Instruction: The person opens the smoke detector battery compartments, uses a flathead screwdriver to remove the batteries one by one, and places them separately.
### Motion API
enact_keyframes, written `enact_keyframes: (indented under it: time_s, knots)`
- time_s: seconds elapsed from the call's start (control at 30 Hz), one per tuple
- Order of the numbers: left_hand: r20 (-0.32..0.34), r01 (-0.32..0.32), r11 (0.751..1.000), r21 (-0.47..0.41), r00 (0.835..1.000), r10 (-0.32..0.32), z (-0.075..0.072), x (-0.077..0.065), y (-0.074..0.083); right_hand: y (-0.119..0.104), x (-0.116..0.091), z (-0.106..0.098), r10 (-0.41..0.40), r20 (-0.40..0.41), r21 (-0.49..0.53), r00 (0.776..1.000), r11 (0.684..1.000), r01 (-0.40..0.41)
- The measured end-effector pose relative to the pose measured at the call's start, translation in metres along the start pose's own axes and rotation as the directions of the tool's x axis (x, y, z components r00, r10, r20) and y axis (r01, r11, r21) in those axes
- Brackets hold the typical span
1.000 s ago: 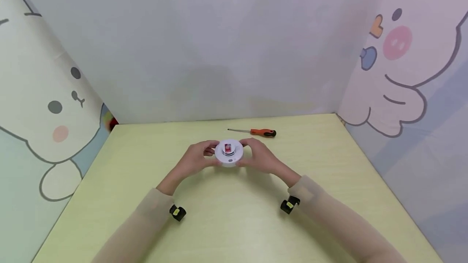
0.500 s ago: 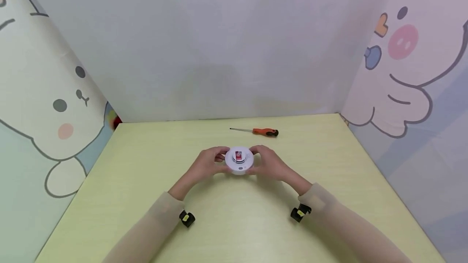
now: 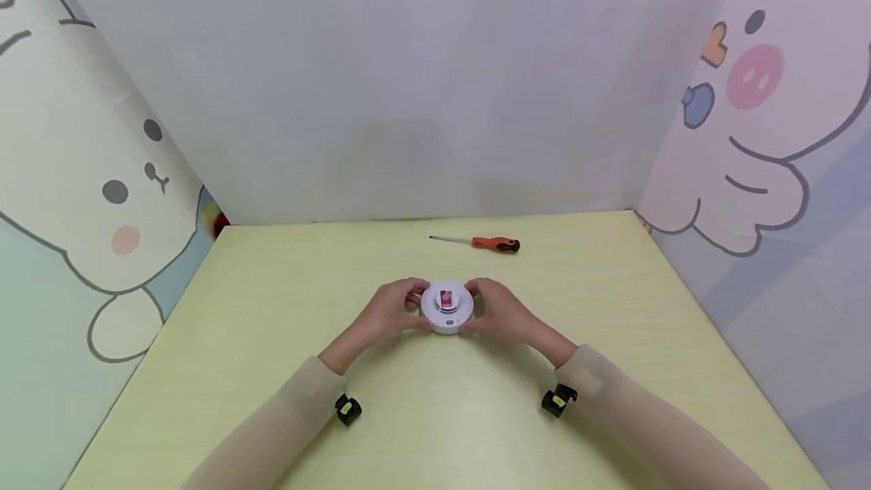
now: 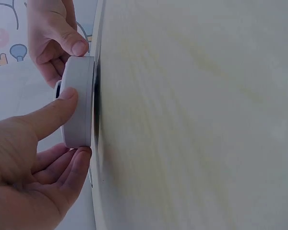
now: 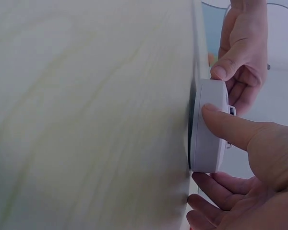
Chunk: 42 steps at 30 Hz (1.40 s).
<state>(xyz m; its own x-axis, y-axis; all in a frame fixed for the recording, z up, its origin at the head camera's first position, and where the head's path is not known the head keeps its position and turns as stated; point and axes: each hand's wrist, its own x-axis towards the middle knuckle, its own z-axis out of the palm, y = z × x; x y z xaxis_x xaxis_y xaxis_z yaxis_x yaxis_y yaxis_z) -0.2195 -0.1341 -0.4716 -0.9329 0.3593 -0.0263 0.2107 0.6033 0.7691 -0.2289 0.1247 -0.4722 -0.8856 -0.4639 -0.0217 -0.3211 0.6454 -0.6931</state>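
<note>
A round white smoke detector with a raised centre and a red-and-white label lies flat, label up, at the middle of the table. My left hand grips its left edge, thumb on the near side and fingers behind. From the other side my right hand holds the right edge in the same way. In the left wrist view the detector shows its side wall, its base right at the tabletop. The right wrist view has the thumb pressed on the wall of the detector.
Behind the hands a screwdriver with an orange and black handle lies on the pale yellow table. A plain light curtain rises at the table's back edge. Cartoon-printed sheets stand along both sides.
Both hands have brought the smoke detector down and nearer to me, onto the table. The head view has shifted slightly. The screwdriver stays where it lay.
</note>
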Motion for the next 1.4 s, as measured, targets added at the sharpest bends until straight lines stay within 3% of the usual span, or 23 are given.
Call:
enact_keyframes:
  time_s: [0.6, 0.8, 1.07, 1.23, 1.4]
  knots:
    - [0.035, -0.012, 0.999, 0.038, 0.999, 0.011, -0.004, -0.002, 0.002, -0.001, -0.002, -0.001, -0.045, 0.018, -0.044, 0.999, 0.998, 0.046]
    - [0.006, -0.01, 0.994, 0.105, 1.0, 0.01, -0.009, -0.007, 0.003, 0.001, -0.004, -0.01, -0.074, 0.05, -0.089, 0.996, 0.993, 0.078]
    - [0.015, -0.098, 0.975, 0.199, 0.995, 0.097, -0.018, -0.007, -0.001, 0.014, -0.002, -0.025, -0.188, 0.05, -0.119, 0.981, 0.974, 0.193]
    - [0.04, -0.176, 0.945, 0.276, 0.984, 0.171, -0.022, -0.006, -0.004, 0.021, -0.002, -0.027, -0.268, 0.08, -0.222, 0.96, 0.934, 0.279]
    - [0.055, -0.251, 0.911, 0.327, 0.968, 0.247, -0.023, -0.006, -0.005, 0.023, -0.001, -0.028, -0.378, 0.113, -0.289, 0.919, 0.872, 0.394]
